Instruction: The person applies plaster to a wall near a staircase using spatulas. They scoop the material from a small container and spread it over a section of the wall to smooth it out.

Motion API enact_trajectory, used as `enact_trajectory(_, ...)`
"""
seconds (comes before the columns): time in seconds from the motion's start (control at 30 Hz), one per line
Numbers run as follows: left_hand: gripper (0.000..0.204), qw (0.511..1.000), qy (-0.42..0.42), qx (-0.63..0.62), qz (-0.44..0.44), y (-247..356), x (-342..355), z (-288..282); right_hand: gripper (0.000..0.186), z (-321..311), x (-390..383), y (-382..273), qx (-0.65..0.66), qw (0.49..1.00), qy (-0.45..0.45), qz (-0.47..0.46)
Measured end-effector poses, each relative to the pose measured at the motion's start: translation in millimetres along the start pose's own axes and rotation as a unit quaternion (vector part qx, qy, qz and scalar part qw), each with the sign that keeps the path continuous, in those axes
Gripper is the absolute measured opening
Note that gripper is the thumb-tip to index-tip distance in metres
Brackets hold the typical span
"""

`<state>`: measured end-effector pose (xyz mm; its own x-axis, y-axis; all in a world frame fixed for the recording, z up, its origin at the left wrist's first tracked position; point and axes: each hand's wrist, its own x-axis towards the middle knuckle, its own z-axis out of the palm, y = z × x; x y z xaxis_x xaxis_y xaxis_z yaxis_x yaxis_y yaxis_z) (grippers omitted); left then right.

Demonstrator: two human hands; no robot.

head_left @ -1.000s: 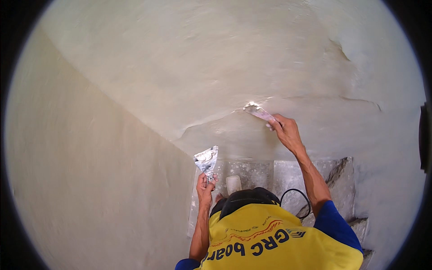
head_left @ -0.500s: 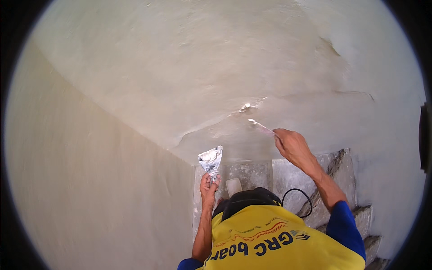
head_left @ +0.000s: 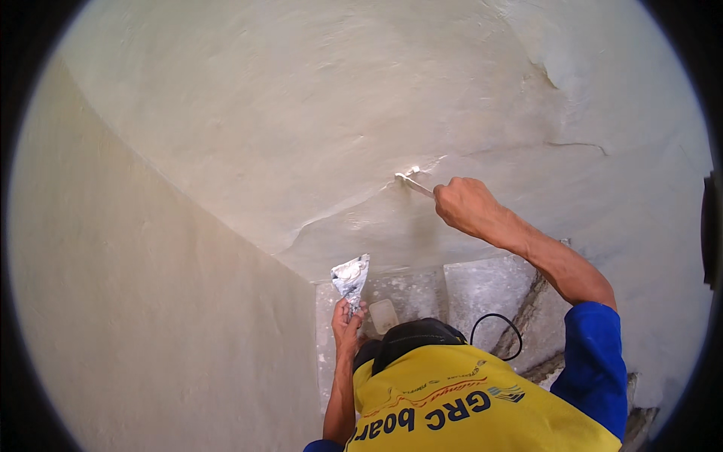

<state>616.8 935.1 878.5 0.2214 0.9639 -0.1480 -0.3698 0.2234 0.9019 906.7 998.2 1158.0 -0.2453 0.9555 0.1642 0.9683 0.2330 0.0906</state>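
My left hand [head_left: 347, 325] grips the handle of a wide putty knife [head_left: 350, 277], its blade tilted up with white paste on it. With my closed right hand [head_left: 468, 209] I hold a narrow scraper [head_left: 419, 186] by its far end. Its whitened tip meets the plastered wall [head_left: 316, 128], just left of a small white patch of filler [head_left: 413, 170]. That patch sits along an uneven ridge line that crosses the plaster.
A second wall [head_left: 173, 301] meets this one in a corner at left. Below lie grey speckled steps [head_left: 489, 290] with rough edges. A pale, small container [head_left: 383, 316] stands near my left hand. A black cable [head_left: 497, 316] loops beside my body.
My right hand has moved left and up, bringing the scraper tip from below the white patch to the wall beside it. The left hand keeps its hold on the putty knife, nearly unmoved.
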Motion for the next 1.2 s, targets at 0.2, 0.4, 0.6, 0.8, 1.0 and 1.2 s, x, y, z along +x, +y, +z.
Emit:
enact_trajectory(0.2, 0.042, 1.0, 0.008, -0.016, -0.003, -5.4, 1.7, -3.3, 0.013, -3.4, 1.7, 7.2, -0.027, 0.999, -0.008, 0.036)
enact_trajectory(0.4, 0.042, 1.0, 0.014, -0.025, -0.01, -2.8, 1.4, -2.9, 0.014, -20.0, 2.5, 15.7, -0.033, 0.996, -0.054, 0.068)
enact_trajectory(0.6, 0.042, 0.999, 0.005, -0.031, -0.011, -4.8, 1.3, -6.1, 0.014, -29.2, -1.0, 19.3, -0.054, 0.993, -0.055, 0.094)
enact_trajectory(0.8, 0.045, 0.999, -0.021, -0.023, -0.045, -4.3, 2.4, -10.4, 0.014, -48.9, -10.8, 19.7, -0.071, 0.991, -0.027, 0.106)
enact_trajectory(1.0, 0.041, 1.0, -0.003, 0.012, 0.004, 0.2, 4.6, -5.8, 0.011, -52.0, -33.7, 14.4, -0.051, 0.991, 0.029, 0.124)
enact_trajectory(1.2, 0.043, 1.0, -0.022, -0.011, 0.005, -1.6, 3.3, -4.1, 0.01, 42.9, -29.0, 5.0, 0.136, 0.984, 0.04, 0.109)
